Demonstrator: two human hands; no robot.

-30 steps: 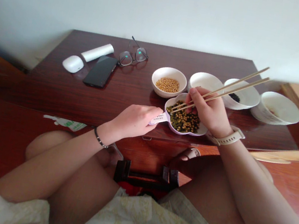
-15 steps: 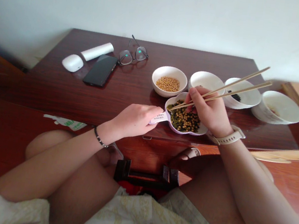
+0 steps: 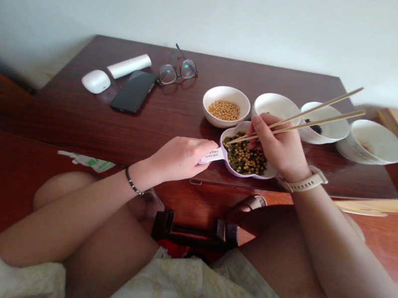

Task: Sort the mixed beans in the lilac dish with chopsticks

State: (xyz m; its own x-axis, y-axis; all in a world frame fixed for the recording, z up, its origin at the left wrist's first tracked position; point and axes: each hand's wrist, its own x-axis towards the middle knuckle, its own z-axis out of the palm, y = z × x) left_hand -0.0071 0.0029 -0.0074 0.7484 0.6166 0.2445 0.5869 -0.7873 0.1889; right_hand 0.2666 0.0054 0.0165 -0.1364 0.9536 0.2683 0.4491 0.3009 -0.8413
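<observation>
My left hand (image 3: 186, 158) is closed around the labelled handle of a pale purple, scalloped bowl (image 3: 222, 163) at the table's front edge. Mixed yellow soybeans and dark and green beans (image 3: 245, 157) fill the bowl's bottom. Over its right side, my right hand (image 3: 279, 144) grips a pair of wooden chopsticks (image 3: 312, 120), their tips down among the beans at the left, close together. Just behind stands a white bowl of yellow soybeans (image 3: 224, 109). To its right is a second white bowl (image 3: 277, 105), its contents mostly hidden by my right hand.
Farther right are a white bowl with dark beans (image 3: 315, 127) and another with a few pale bits (image 3: 366, 145). On the left of the table (image 3: 172, 129) lie a black phone (image 3: 133, 92), a white cylinder (image 3: 129, 66), a white rounded device (image 3: 96, 82) and eyeglasses (image 3: 178, 72).
Hardly anything differs. The view has shifted very slightly, and the chopsticks' tips stay in nearly the same spot among the beans.
</observation>
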